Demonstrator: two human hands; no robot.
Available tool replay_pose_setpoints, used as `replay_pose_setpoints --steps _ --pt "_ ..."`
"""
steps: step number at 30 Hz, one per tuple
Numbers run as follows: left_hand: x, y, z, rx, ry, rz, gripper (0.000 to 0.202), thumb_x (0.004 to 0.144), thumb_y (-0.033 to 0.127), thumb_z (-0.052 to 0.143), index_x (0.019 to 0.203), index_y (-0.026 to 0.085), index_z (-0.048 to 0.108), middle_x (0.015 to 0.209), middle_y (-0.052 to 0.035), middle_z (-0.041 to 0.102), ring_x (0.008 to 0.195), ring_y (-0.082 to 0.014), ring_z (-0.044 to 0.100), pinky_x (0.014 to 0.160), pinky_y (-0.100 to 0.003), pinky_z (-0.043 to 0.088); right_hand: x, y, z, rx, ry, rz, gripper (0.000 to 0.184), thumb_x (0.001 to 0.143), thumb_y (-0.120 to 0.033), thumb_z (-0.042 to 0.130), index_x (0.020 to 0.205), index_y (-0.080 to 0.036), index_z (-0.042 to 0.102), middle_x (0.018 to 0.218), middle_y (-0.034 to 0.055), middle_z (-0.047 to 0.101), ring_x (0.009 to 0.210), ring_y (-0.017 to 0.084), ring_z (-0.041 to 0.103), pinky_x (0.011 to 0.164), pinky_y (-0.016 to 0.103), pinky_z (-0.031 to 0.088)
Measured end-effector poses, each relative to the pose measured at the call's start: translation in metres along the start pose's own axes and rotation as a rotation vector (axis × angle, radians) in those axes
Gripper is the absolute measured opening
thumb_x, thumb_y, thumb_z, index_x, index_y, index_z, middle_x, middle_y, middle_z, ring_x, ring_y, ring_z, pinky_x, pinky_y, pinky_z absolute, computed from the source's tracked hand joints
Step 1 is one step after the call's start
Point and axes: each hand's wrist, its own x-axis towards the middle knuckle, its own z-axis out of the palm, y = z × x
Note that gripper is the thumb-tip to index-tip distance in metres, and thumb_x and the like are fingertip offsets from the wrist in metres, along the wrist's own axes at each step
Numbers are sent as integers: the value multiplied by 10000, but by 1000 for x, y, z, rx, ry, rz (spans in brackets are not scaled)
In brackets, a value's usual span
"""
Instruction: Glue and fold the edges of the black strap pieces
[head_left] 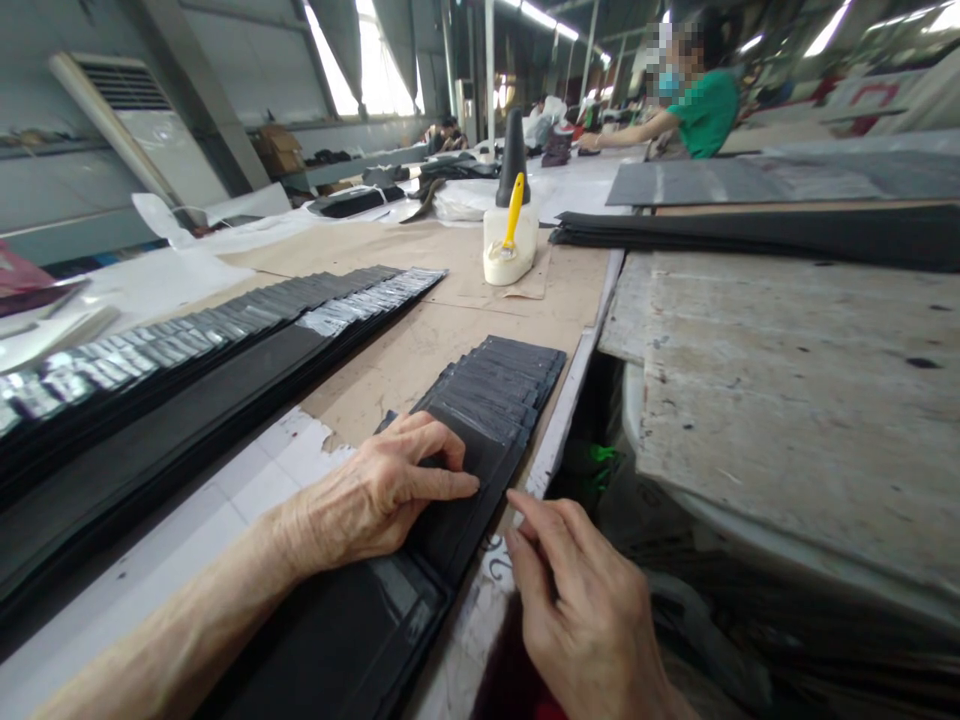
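A stack of overlapping black strips (501, 378) runs along the right edge of the work table, its layered ends fanned out at the far side. My left hand (390, 480) rests on the top black strip (442, 530), holding it down with bent fingers and a stretched thumb; part of the fingers is hidden. Just off the strip's right edge is my right hand (581, 590). Its thumb and forefinger are bent toward each other with a small gap, and I see nothing clearly held there.
A longer fanned row of black strips (247, 360) lies at left. Beyond the stack stands a glue bottle (510, 240) with a black nozzle and a yellow brush (514, 215). Black sheets (757, 235) lie on the right-hand table (795, 400), across a gap. A person in green (705, 115) works farther back.
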Motion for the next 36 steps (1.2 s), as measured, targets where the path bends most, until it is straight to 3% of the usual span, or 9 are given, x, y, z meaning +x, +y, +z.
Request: replay_pose_setpoints --steps 4,12,19,24,32,36 --pt "0 1 0 -2 -12 -20 381 832 20 384 1038 227 629 930 -56 530 852 -140 482 761 -297 395 3 1 -4 28 9 2 212 843 -120 453 993 -117 603 751 53 579 682 139 565 606 252 471" --pt "0 1 1 -30 -14 -46 374 827 20 388 1003 226 644 923 -52 542 839 -142 491 747 -300 398 10 -3 1 -92 23 -212 285 823 -57 438 1029 -98 631 700 63 560 628 138 519 528 247 417" --pt "1 -5 -6 -130 3 -70 280 835 101 486 1092 162 580 948 -82 551 884 -155 512 799 -301 429 16 -2 2 -221 -5 -249 274 869 -105 397 953 -121 657 644 42 543 590 125 495 518 242 371" --pt "-2 -14 -12 -182 -21 -114 219 812 118 526 1008 148 618 941 -78 559 910 -160 515 824 -292 422 17 -3 1 -217 -11 -285 261 857 -84 413 950 -98 655 652 49 548 596 122 496 521 236 389" --pt "0 -12 -10 -136 15 -76 244 840 75 440 912 133 665 830 -77 571 783 -134 508 732 -277 411 23 -3 1 -186 -38 -405 301 859 -81 363 925 -69 657 964 111 634 899 211 509 771 328 466" --pt "-1 -12 -11 -89 -12 -61 287 826 50 424 962 143 659 864 -81 570 810 -145 501 756 -293 407 28 -2 3 -136 -84 -476 317 834 -62 340 864 -45 655 930 130 635 867 218 503 750 348 473"
